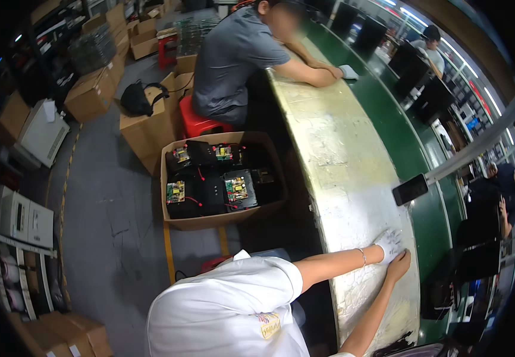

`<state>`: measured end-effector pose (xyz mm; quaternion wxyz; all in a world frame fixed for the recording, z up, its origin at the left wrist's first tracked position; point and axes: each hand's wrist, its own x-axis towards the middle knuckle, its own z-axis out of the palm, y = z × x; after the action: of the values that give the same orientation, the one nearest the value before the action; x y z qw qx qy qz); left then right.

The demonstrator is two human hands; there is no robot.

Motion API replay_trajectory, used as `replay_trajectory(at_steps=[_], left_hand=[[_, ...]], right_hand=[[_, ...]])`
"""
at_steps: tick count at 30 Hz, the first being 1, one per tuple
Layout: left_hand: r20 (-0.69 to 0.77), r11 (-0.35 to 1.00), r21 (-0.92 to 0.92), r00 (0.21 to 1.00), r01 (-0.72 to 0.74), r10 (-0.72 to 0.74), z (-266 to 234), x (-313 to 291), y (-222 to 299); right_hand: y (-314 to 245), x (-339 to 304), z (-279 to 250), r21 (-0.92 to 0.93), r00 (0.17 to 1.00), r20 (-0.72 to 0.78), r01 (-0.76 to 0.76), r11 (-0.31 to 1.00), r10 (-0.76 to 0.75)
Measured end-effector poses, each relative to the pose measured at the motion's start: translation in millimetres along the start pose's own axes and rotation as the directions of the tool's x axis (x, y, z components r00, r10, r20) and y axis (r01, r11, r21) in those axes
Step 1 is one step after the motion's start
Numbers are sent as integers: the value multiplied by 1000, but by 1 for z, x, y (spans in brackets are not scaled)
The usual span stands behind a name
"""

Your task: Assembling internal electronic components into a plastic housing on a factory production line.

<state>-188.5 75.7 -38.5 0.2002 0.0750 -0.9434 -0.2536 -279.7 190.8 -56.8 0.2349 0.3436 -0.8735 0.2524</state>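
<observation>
Left hand (pixel 388 247), in a white glove (pixel 392 238), lay on the bench (pixel 344 184) near the green strip (pixel 433 238); spread of its fingers could not be told. Right hand (pixel 398 266), bare, sat against the glove's edge, fingers bent; whether they pinched cloth could not be told. A black device (pixel 410 190) hung from a grey arm (pixel 477 147) near the glove. Risks, judged: a sharp lift of the gloved hand could knock the device; creased bench covering could snag the glove if dragged.
</observation>
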Motion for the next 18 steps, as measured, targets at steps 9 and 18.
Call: replay_trajectory(at_steps=[9, 18], left_hand=[[224, 997, -1, 971, -78, 77, -24, 17, -1], [328, 985, 23, 932, -169, 152, -4, 48, -16]], right_hand=[[-2, -7, 13, -16, 993, -84, -81, 997, 79], [-41, 5, -11, 101, 963, -88, -247, 964, 256]])
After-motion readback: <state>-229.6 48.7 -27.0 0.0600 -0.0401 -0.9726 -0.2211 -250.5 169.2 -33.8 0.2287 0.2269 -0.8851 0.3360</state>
